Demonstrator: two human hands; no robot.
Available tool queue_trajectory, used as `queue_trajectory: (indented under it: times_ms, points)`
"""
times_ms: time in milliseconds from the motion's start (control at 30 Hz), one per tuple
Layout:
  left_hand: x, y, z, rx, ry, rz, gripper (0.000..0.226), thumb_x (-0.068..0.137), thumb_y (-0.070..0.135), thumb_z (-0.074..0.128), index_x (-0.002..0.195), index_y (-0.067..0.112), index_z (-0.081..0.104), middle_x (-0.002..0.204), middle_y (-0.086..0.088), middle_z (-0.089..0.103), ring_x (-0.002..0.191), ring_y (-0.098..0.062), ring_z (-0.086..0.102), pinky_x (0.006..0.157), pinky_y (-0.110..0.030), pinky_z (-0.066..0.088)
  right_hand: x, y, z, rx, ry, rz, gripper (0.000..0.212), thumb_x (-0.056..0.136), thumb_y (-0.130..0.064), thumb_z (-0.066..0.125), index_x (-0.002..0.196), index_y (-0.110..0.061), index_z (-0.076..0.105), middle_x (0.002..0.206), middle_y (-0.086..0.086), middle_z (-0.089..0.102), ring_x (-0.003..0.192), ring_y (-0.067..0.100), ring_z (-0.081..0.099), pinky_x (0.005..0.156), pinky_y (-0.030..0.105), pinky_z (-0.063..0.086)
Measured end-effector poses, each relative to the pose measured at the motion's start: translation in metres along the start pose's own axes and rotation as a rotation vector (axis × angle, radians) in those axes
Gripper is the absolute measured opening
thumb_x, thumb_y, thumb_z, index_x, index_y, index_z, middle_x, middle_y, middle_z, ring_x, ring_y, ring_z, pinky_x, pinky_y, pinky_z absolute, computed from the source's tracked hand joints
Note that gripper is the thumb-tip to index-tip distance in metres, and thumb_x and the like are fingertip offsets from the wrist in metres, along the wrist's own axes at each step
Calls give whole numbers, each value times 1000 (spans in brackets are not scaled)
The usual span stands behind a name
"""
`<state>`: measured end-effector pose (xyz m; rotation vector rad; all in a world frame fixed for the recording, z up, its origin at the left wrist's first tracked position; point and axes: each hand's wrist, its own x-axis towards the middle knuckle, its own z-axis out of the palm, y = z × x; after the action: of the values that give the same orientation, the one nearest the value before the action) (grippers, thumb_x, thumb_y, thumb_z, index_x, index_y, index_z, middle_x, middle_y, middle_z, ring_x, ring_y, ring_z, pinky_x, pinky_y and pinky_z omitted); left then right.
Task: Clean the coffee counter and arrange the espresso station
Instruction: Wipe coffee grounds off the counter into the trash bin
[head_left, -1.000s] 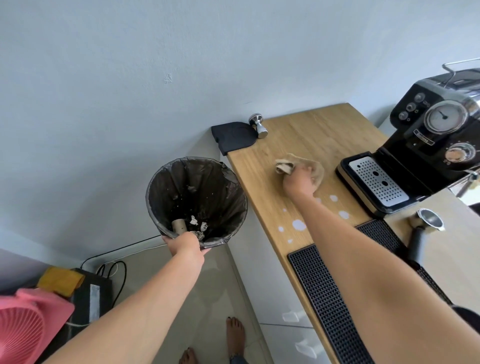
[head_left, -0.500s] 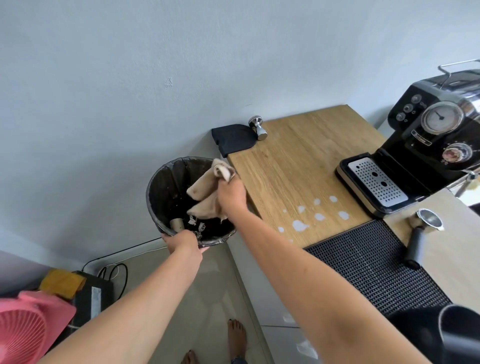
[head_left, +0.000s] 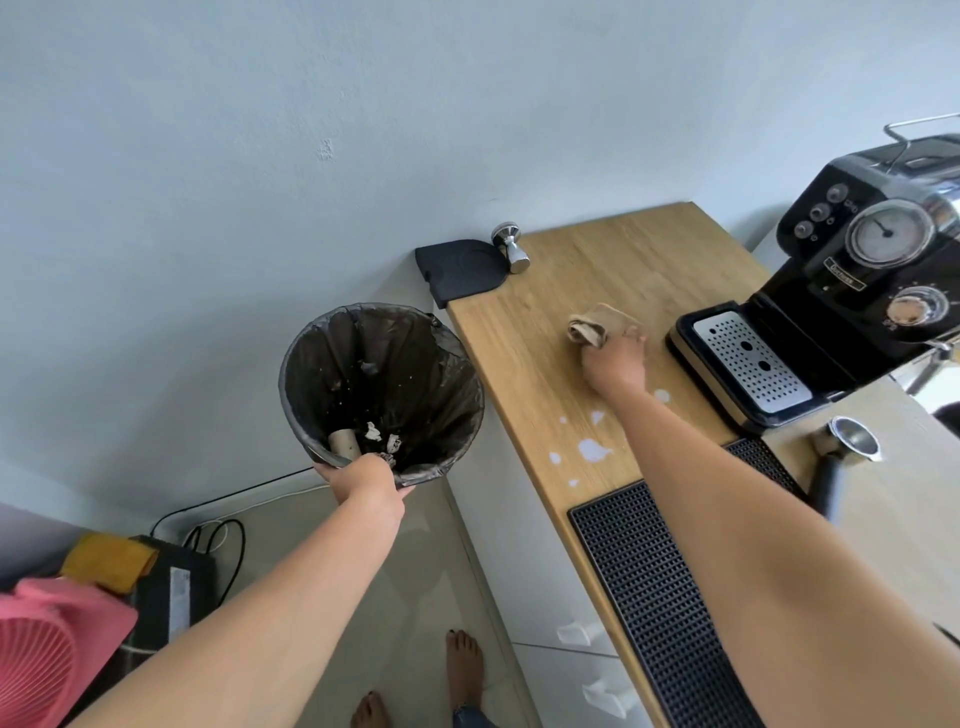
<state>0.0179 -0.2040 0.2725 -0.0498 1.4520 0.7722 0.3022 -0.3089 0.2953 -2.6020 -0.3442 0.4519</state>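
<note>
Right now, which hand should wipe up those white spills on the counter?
The right hand. It already holds the cloth on the counter, just beyond the white spills. The left hand is busy gripping the bin rim off the counter's edge.

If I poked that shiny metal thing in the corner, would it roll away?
Probably not at first: the tamper stands upright on its flat base. It looks like solid metal, so likely heavy for its size. Tipped over, its round shape might roll along the wooden counter.
</note>
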Motion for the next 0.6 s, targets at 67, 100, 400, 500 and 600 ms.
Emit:
queue_trajectory:
  times_ms: [67, 100, 400, 500, 600]
  points:
    - [2, -6, -1, 13, -12, 21, 44, 105, 38, 27, 148, 37, 36, 141, 0, 55, 124, -31, 56, 95, -64, 44, -11, -19, 20, -15, 3, -25, 48, 91, -25, 41, 134, -7, 54, 158, 20, 28, 146, 34, 29, 116, 52, 31]
    - [3, -7, -2, 15, -12, 27, 45, 105, 33, 25, 148, 39, 35, 142, 0, 54, 124, -31, 56, 95, -65, 44, -18, -30, 33, 13, -19, -49, 48, 90, -25, 39, 130, -7, 56, 153, 19, 37, 141, 36, 37, 112, 53, 37]
    - [-6, -8, 2, -36, 24, 0, 43, 105, 34, 36, 148, 32, 37, 148, -7, 48, 135, -34, 45, 102, -67, 38, -132, -118, 102, 405, -260, -314, 31, 96, -15, 45, 126, -12, 54, 110, 7, 67, 74, 18, 69, 61, 15, 51]
    - [-8, -6, 1, 31, 21, 66, 54, 100, 21, 47, 148, 41, 33, 148, 1, 46, 127, -35, 50, 91, -68, 46, -136, -129, 90, 510, -272, -272, 31, 97, -15, 45, 125, -11, 57, 113, 7, 66, 96, 24, 62, 76, 28, 45]
    - [-10, -3, -1, 60, 4, 87, 55, 102, 19, 42, 149, 43, 29, 151, 1, 40, 128, -38, 48, 92, -70, 45, -112, -128, 50, 647, -165, -222, 29, 99, -11, 46, 125, -10, 58, 99, -1, 63, 88, 19, 61, 69, 28, 46]
